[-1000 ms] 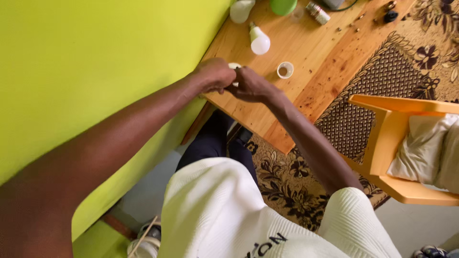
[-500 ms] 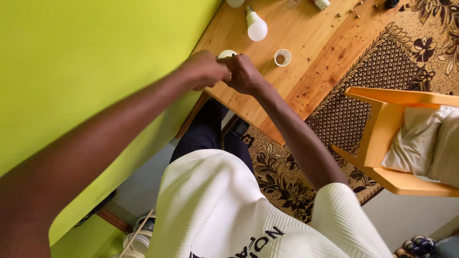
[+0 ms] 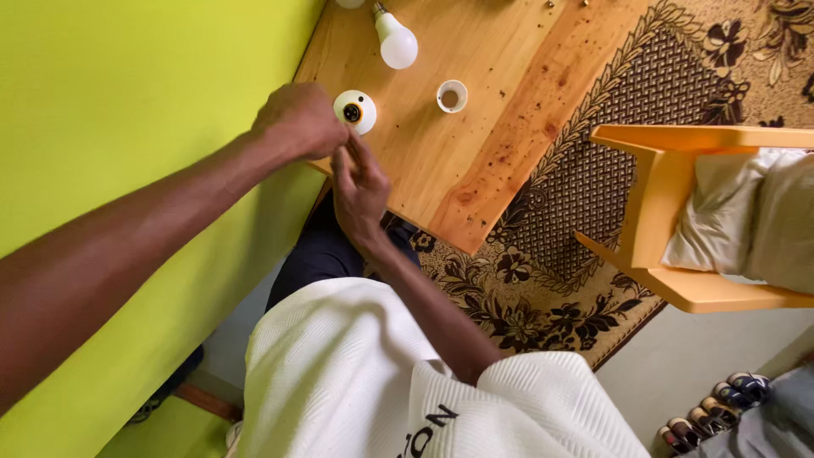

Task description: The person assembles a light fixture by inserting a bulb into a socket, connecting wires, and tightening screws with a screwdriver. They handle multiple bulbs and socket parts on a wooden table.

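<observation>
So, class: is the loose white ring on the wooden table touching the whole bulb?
No, the white ring lies apart from the bulb, bare table between them.

Your left hand curled at wooden surface edge, grip touching white round lamp holder. Your right hand just below, fingers raised to same holder. White bulb lies beyond; small white ring beside holder. Patterned rug, yellow chair right; green wall left.

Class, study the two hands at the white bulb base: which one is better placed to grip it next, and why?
Probably the left hand: it already touches the white bulb base on the wooden table. The right hand sits just below.
</observation>
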